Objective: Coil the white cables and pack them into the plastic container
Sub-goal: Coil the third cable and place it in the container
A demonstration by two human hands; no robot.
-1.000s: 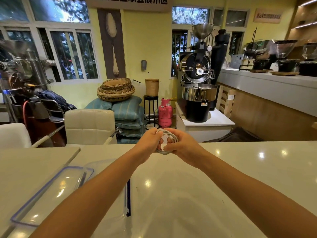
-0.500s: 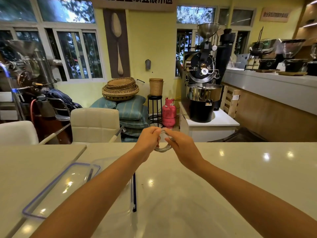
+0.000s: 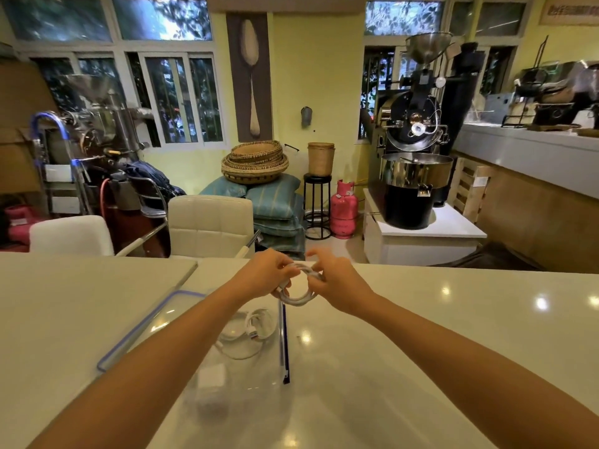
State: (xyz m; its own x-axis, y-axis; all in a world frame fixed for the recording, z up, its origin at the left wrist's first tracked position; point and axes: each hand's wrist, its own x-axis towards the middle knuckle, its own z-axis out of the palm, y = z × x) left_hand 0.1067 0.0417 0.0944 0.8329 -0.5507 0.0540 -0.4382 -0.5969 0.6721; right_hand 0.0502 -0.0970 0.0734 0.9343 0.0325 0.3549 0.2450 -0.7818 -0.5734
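Observation:
A white cable (image 3: 299,294) wound into a small coil hangs between my two hands above the white counter. My left hand (image 3: 264,275) pinches the coil's left side and my right hand (image 3: 337,280) grips its right side. Just below, nearer to me, stands a clear plastic container (image 3: 282,345) with a blue clip on its right wall. Inside it lie another coiled white cable (image 3: 251,327) and a white charger block (image 3: 210,375). My left forearm hides part of the container.
The container's clear lid (image 3: 146,325) with a blue rim lies on the counter (image 3: 453,335) to the left. Two white chairs (image 3: 210,225) stand beyond the counter's far edge. A coffee roaster (image 3: 415,163) and a pink gas cylinder (image 3: 343,210) are farther back.
My hands have drawn back toward me and lowered, bringing the coil over the container's far edge. The view has tilted down, so the container's contents now show.

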